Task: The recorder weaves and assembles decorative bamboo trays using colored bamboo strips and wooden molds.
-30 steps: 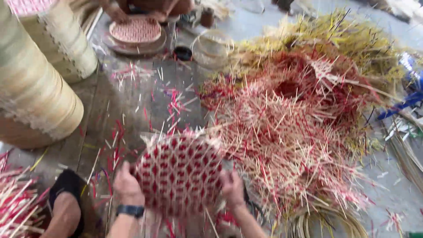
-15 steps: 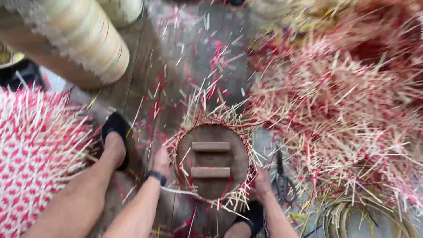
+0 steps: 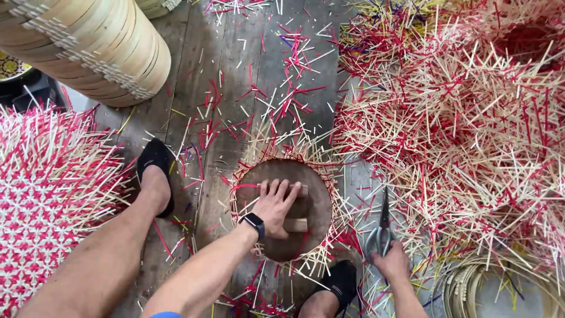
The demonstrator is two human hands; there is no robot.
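Since half a second ago the left hand (image 3: 275,205) has come off the rim and onto the round wooden disc (image 3: 287,209), and the right hand (image 3: 391,263) has gone out to the scissors (image 3: 381,229) — before it was at the disc's right edge. Left hand lies flat, fingers spread and open, palm pressing the upper of two wooden cross blocks (image 3: 297,225) at the disc's middle; it grips nothing, just bears down. A black wristwatch (image 3: 254,222) sits on that wrist, at the disc's lower left. Disc rests inside a half-woven basket (image 3: 306,150) of red and pale strips whose loose ends fan out all round the disc, on the plank floor (image 3: 229,70). Right hand is just right of the disc, low, fingers curled over the scissors' grey handles — blades point up away from the person; whether the grip is fully closed I cannot tell. Black shoe (image 3: 154,168) stands left of the disc, another black shoe (image 3: 341,281) just below it. Large heap of red and pale woven pieces (image 3: 471,129) fills everything right of the disc. Finished red-and-white woven piece (image 3: 44,200) lies far left of it. Stack of pale bamboo hoops (image 3: 94,47) lies upper left of the disc. Cut strip scraps litter the floor above the disc.
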